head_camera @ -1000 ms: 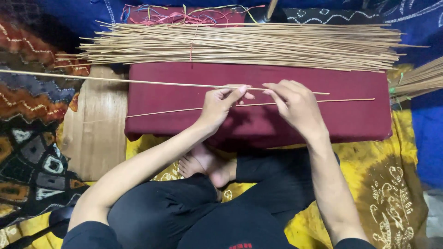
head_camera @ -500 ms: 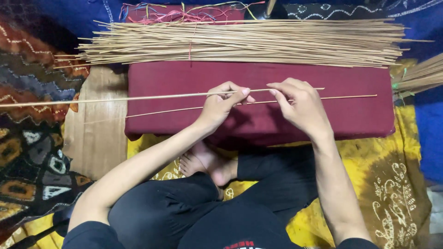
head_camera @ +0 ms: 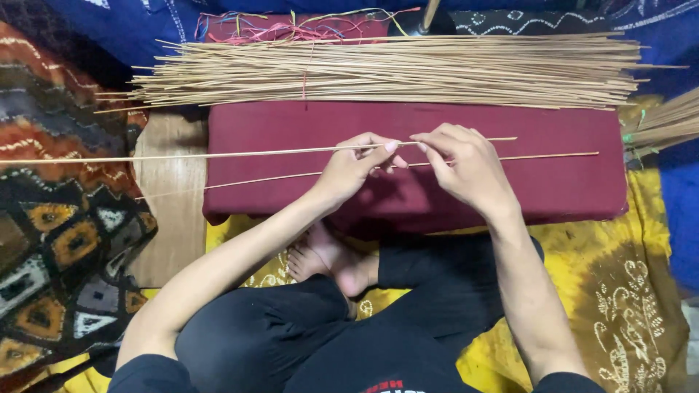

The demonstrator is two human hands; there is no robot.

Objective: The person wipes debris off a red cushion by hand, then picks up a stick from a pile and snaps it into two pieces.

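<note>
I sit cross-legged behind a low maroon cushion (head_camera: pixel 568 182). My left hand (head_camera: pixel 353 169) and my right hand (head_camera: pixel 466 166) both pinch one long thin bamboo stick (head_camera: pixel 218 154) that runs level from the far left edge to past my right hand. A second thin stick (head_camera: pixel 539 156) lies across the cushion just below it, partly hidden under my hands. Along the cushion's far edge rests a thick pile of the same sticks (head_camera: pixel 408 69).
Coloured threads (head_camera: pixel 269 29) lie tangled behind the stick pile. Another stick bundle (head_camera: pixel 666 124) pokes in from the right. A wooden board (head_camera: pixel 167 196) lies left of the cushion, beside a patterned quilt (head_camera: pixel 58 247). Yellow printed cloth (head_camera: pixel 626 298) covers the floor.
The held stick has slid to the right and now lies level. My hands have shifted slightly along it and stay pinched on it.
</note>
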